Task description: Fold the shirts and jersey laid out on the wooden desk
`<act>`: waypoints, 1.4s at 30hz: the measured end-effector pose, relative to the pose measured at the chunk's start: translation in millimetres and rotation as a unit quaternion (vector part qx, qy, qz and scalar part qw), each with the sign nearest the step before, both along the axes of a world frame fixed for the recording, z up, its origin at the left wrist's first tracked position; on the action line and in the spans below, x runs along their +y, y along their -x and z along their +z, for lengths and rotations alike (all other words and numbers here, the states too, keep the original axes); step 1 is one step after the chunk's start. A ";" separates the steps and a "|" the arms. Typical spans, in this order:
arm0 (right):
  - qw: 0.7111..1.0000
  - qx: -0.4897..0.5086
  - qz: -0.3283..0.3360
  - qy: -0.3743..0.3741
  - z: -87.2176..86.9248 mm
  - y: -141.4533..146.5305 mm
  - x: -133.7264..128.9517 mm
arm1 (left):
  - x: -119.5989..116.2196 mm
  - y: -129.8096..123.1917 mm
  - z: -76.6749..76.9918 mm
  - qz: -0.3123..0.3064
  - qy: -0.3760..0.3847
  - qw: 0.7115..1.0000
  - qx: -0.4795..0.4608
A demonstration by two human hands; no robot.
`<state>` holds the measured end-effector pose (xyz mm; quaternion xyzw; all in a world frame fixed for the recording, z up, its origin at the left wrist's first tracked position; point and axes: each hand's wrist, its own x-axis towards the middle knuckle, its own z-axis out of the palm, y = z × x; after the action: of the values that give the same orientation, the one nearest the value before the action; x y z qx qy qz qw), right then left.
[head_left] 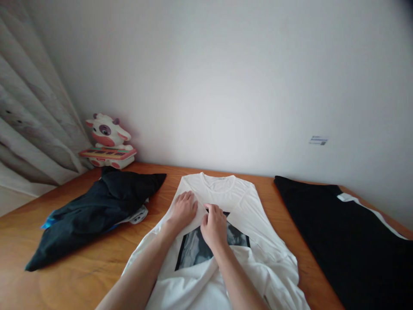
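Note:
A white shirt (pixel 240 196) with a dark printed picture (pixel 196 246) on its front lies spread before me, neckline away from me. Its side parts are folded in over the edges of the print, and the lower part is bunched in wrinkles. My left hand (pixel 184 210) rests on the folded left part near the shoulder, fingers laid flat on the cloth. Close beside it, my right hand (pixel 214 224) is over the top of the print, its fingers curled in a pinch on the shirt's fabric; the fingertips are partly hidden.
On the left of the wooden surface (pixel 80 282) lies a pile of dark clothing (pixel 93 206) with blue and grey cloth beneath. A cow-shaped toy keyboard (pixel 109 144) stands behind it by the curtain (pixel 29 107). A black garment (pixel 338 232) lies at right. The wall bears a small label (pixel 318 140).

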<state>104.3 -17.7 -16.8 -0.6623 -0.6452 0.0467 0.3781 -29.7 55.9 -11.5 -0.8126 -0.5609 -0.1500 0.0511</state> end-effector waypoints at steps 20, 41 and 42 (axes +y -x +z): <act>0.992 0.094 0.049 -0.063 -3.6 -119.3 -5.8 | -19.7 -18.9 13.8 -0.056 -0.023 0.998 0.035; 0.992 -0.083 0.097 -0.014 -6.2 -121.1 -36.7 | -45.7 -35.3 -2.0 -0.008 0.043 0.999 0.002; 0.991 -0.078 0.103 -0.028 -5.1 -121.1 -36.3 | -45.2 -35.2 -1.9 -0.007 0.044 0.999 -0.003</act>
<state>225.4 -54.1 -21.9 -0.5832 -0.7384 0.0160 0.3381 5.5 10.7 -13.3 -0.8176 -0.5613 -0.1275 0.0122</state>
